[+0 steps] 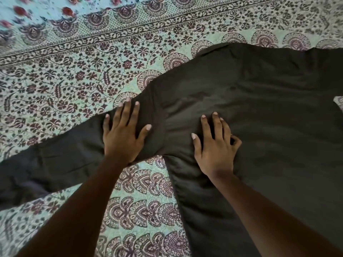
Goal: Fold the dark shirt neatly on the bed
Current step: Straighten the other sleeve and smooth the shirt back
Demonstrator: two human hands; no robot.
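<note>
The dark shirt [259, 108] lies spread flat on the bed, its body filling the right half of the view and one long sleeve [46, 164] stretching out to the lower left. My left hand [122, 134] rests flat, fingers apart, where that sleeve meets the body. My right hand [215, 145] presses on the body just right of the armpit, thumb and first fingers spread, the outer fingers curled into the cloth. Neither hand lifts any fabric.
The bed is covered with a pale green bedsheet [92, 71] printed with dark red flowers and paisley borders. It shows above and left of the shirt and between my forearms. A small patch of sheet [338, 102] shows at the right edge.
</note>
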